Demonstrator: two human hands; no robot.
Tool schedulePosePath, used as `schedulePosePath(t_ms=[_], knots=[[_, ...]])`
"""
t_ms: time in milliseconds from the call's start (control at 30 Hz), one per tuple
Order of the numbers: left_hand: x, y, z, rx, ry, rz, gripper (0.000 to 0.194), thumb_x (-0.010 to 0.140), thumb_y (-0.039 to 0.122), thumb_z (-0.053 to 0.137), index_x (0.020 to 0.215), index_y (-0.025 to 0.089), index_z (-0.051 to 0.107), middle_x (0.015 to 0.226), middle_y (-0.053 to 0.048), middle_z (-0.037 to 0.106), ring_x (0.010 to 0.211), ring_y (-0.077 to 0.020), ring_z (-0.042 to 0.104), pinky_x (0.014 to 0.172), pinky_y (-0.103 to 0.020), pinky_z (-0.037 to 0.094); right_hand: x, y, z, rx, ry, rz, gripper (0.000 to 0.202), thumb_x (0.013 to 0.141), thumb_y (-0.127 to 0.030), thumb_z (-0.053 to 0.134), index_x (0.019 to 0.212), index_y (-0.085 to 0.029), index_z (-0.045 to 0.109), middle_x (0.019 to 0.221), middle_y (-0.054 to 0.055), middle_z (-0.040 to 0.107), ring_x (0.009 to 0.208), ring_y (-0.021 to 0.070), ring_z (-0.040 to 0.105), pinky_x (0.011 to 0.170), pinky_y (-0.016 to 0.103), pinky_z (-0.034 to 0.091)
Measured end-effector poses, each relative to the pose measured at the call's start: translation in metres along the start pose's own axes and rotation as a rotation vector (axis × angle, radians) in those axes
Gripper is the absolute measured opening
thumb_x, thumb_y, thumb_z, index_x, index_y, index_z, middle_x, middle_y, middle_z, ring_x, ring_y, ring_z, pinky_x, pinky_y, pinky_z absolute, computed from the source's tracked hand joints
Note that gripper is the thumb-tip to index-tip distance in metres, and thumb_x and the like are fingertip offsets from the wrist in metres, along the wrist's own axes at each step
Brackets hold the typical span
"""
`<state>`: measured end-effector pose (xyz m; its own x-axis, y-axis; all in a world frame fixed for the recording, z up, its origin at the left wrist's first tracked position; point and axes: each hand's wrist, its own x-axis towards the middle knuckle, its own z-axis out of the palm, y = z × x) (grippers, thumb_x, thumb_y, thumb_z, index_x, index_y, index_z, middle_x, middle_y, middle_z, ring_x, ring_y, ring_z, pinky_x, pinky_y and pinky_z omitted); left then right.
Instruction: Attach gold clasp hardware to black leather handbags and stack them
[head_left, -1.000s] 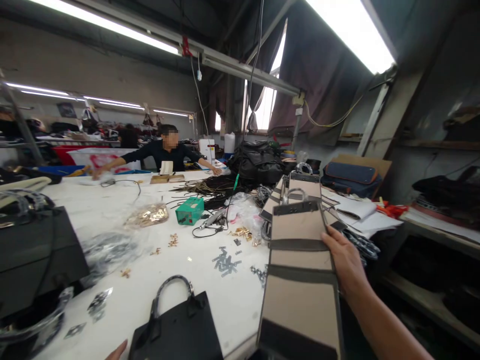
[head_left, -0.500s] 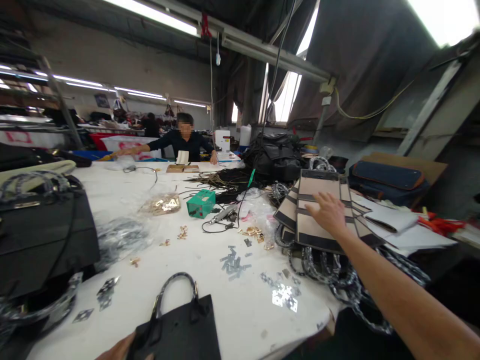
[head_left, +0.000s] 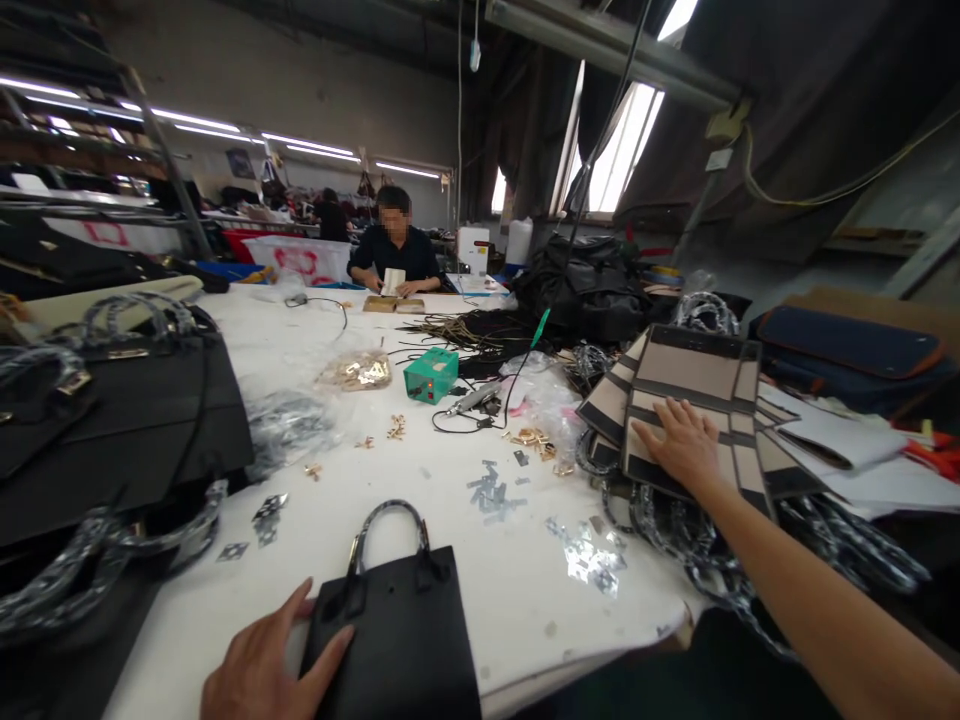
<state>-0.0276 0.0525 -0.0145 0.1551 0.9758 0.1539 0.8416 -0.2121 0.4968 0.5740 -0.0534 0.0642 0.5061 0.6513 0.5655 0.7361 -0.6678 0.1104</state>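
Near the front edge of the white table [head_left: 405, 470], a black bag panel with a looped handle [head_left: 405, 630] lies partly out of frame. My left hand [head_left: 274, 655] is at its left edge, thumb on top of the panel and fingers beside or under it. On the right, my right hand [head_left: 684, 445] rests with fingers spread on top of a stack of beige and dark striped panels [head_left: 679, 365]. Plastic-wrapped handles [head_left: 660, 525] stick out below that stack. Metal plates [head_left: 592, 555] and grey strips [head_left: 491, 492] are scattered between the hands.
Black bags with wrapped handles [head_left: 172, 400] fill the left side. A green box [head_left: 431, 375], a corded tool [head_left: 474, 400], gold pieces [head_left: 534, 440] and plastic bags [head_left: 289, 425] occupy the middle. Across the table sits a person [head_left: 396, 245].
The view has shifted, showing more of my left hand and the black panel. My right hand is still on the stack, slightly lower. The person opposite has drawn both arms in.
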Motion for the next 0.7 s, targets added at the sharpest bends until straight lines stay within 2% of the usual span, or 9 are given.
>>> schedulePosePath(t_ms=[133,233,300,400,467,533,600,700], knots=[[0.009,0.005,-0.002,-0.106,-0.077,-0.041,0.076,0.071,0.057,0.058,0.134,0.016,0.05,0.106,-0.01,0.069,0.108,-0.0326,0.059,0.098,-0.044,0.042,-0.007,-0.01,-0.012,0.077,0.064,-0.028,0.059,0.092,-0.059,0.042,0.132,-0.018,0.053,0.143,0.014,0.049,0.136,0.0318,0.035,0.11,0.052,0.024],[0.013,0.006,-0.001,-0.206,-0.133,-0.06,0.074,0.071,0.051,0.062,0.135,0.015,0.05,0.101,-0.008,0.069,0.1,-0.0292,0.062,0.095,-0.04,0.046,-0.023,-0.037,-0.032,0.254,0.129,-0.09,0.054,0.092,-0.054,0.046,0.129,-0.016,0.056,0.137,0.017,0.054,0.13,0.0334,0.043,0.107,0.053,0.03],[0.013,0.008,-0.001,-0.253,-0.158,-0.067,0.07,0.071,0.046,0.064,0.133,0.015,0.053,0.097,-0.006,0.067,0.095,-0.0271,0.063,0.092,-0.038,0.046,-0.05,-0.072,-0.049,0.461,0.084,-0.184,0.048,0.092,-0.05,0.05,0.126,-0.017,0.059,0.129,0.016,0.059,0.121,0.0314,0.052,0.103,0.049,0.039],[0.012,0.014,-0.005,-0.408,-0.199,-0.105,0.067,0.068,0.04,0.068,0.129,0.014,0.057,0.09,-0.003,0.064,0.087,-0.0235,0.063,0.086,-0.035,0.047,-0.117,-0.145,-0.075,0.804,-0.145,-0.364,0.039,0.091,-0.046,0.055,0.122,-0.022,0.061,0.122,0.011,0.063,0.112,0.0264,0.059,0.099,0.043,0.047],[0.01,0.02,-0.011,-0.576,-0.235,-0.165,0.066,0.066,0.037,0.072,0.125,0.012,0.059,0.086,-0.002,0.062,0.08,-0.0206,0.061,0.079,-0.032,0.047,-0.165,-0.195,-0.09,0.986,-0.284,-0.41,0.039,0.09,-0.042,0.059,0.125,-0.024,0.059,0.123,0.009,0.062,0.113,0.025,0.058,0.099,0.04,0.048],[0.007,0.028,-0.019,-0.768,-0.295,-0.241,0.064,0.064,0.034,0.076,0.122,0.012,0.061,0.083,0.0,0.06,0.076,-0.0182,0.06,0.073,-0.029,0.047,-0.2,-0.237,-0.1,1.057,-0.389,-0.401,0.045,0.087,-0.04,0.064,0.13,-0.025,0.056,0.127,0.009,0.059,0.116,0.0255,0.057,0.101,0.041,0.047],[0.002,0.036,-0.027,-0.966,-0.394,-0.313,0.06,0.064,0.032,0.079,0.119,0.013,0.062,0.083,-0.001,0.062,0.076,-0.0174,0.061,0.071,-0.027,0.047,-0.217,-0.266,-0.105,1.073,-0.419,-0.359,0.043,0.086,-0.037,0.066,0.126,-0.026,0.059,0.124,0.008,0.06,0.112,0.0262,0.058,0.098,0.043,0.048],[-0.01,0.047,-0.034,-1.196,-0.569,-0.393,0.051,0.065,0.03,0.082,0.11,0.014,0.065,0.091,-0.006,0.07,0.08,-0.0206,0.065,0.074,-0.03,0.049,-0.22,-0.285,-0.104,1.102,-0.417,-0.305,0.031,0.086,-0.032,0.065,0.116,-0.027,0.065,0.118,0.007,0.063,0.107,0.0255,0.059,0.095,0.043,0.048]])
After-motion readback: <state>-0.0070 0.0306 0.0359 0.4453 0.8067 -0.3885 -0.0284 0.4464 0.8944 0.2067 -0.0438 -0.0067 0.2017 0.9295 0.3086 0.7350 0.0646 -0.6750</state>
